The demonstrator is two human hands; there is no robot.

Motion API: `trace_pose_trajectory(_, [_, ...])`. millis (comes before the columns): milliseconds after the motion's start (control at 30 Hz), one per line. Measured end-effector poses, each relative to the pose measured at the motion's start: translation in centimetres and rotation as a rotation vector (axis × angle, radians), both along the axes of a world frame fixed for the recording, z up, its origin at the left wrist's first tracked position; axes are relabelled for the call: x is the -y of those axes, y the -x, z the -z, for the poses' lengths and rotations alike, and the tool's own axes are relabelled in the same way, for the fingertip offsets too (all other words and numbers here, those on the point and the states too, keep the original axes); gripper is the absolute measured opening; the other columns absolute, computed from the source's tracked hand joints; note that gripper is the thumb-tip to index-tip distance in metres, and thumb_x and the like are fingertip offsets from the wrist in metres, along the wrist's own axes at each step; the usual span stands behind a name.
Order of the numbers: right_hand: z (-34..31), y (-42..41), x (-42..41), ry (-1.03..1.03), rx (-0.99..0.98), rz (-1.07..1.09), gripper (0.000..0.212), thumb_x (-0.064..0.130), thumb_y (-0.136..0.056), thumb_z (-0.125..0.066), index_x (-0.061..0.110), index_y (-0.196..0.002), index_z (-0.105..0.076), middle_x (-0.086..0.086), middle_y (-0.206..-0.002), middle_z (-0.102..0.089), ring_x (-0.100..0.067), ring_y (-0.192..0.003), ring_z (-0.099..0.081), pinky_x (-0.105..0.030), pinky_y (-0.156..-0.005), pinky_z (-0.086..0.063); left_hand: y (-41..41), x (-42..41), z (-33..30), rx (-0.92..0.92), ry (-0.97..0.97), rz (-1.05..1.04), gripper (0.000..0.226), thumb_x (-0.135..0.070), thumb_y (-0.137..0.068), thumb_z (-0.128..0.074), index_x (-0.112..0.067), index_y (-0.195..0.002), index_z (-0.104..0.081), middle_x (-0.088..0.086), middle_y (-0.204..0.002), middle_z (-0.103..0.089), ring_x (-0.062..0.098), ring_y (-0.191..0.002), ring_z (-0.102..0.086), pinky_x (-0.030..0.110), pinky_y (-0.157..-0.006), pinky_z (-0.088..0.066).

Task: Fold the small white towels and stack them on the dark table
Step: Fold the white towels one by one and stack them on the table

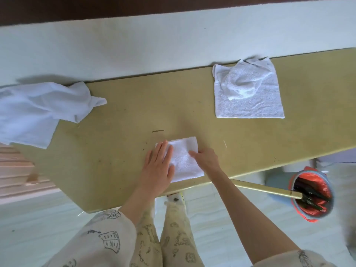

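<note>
Head cam, single view: above table (pixel 119 116), facing steeply down, close over near edge; wall beyond far edge, floor below near edge.

Bright, even daylight with soft shadows; overall slightly soft focus, wide-angle bending and blur toward the edges.

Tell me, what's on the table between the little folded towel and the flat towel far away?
Only bare table lies between the folded towel and the flat towel, the head view shows.
</note>
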State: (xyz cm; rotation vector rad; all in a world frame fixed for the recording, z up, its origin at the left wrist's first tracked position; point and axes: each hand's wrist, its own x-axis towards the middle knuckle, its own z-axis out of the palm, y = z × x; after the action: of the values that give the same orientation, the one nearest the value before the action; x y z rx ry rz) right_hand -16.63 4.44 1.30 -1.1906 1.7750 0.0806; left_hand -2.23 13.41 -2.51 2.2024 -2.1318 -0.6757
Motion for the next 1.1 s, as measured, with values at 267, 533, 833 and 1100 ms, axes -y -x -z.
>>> trace_pose_trajectory(267, [-2.9, -0.1, -1.2, -0.049, 0.147, -0.194, 0.031, 0.018, -0.083, -0.064, 0.016, -0.063, -0.041, 0.002, -0.064, -0.041, -0.015, -0.061, -0.04, -0.024, -0.052, -0.027, 2.3, -4.2, -3.0, -0.167, -0.037, -0.325, 0.049, -0.018, -0.094, -0.034, -0.014, -0.143, -0.029, 0.001, -0.155, -0.017, 0.016, -0.143, -0.016, 0.03, -0.114, -0.022])
trace_pose_trajectory(533, [-9.1, -6.0, -8.9, 0.271, 0.292, -0.778, 0.024, 0.007, -0.081, -0.057, 0.015, -0.066, -0.041, 0.006, -0.061, -0.043, -0.008, -0.053, -0.037, -0.017, -0.047, -0.027, 1.8, -18.1, -8.4, -0.479, 0.102, -1.06, 0.043, -0.02, -0.097, -0.041, -0.016, -0.139, -0.036, 0.004, -0.143, -0.039, 0.017, -0.134, -0.034, 0.023, -0.106, -0.026])
trace_pose_trajectory(833, [-15.8, -13.2, -32.3, 0.352, 0.592, -1.365, 0.012, 0.007, -0.08, -0.063, 0.007, -0.091, -0.057, -0.001, -0.08, -0.057, -0.02, -0.078, -0.052, -0.024, -0.063, -0.029, 5.9, -43.8, -15.4, -0.499, 0.311, -1.731, 0.03, -0.017, -0.097, -0.043, -0.013, -0.124, -0.055, 0.001, -0.126, -0.059, 0.018, -0.114, -0.055, 0.012, -0.084, -0.032])
trace_pose_trajectory(1100, [-21.8, -8.0, -61.7, -0.325, 0.843, -1.485, 0.034, 0.002, -0.079, -0.069, 0.001, -0.111, -0.06, -0.009, -0.094, -0.068, -0.022, -0.083, -0.063, -0.029, -0.074, -0.049, 18.2, -69.0, -20.5, -1.09, 1.014, -2.249, 0.034, -0.032, -0.097, -0.043, -0.009, -0.119, -0.055, 0.008, -0.116, -0.061, 0.022, -0.099, -0.058, 0.03, -0.082, -0.046])
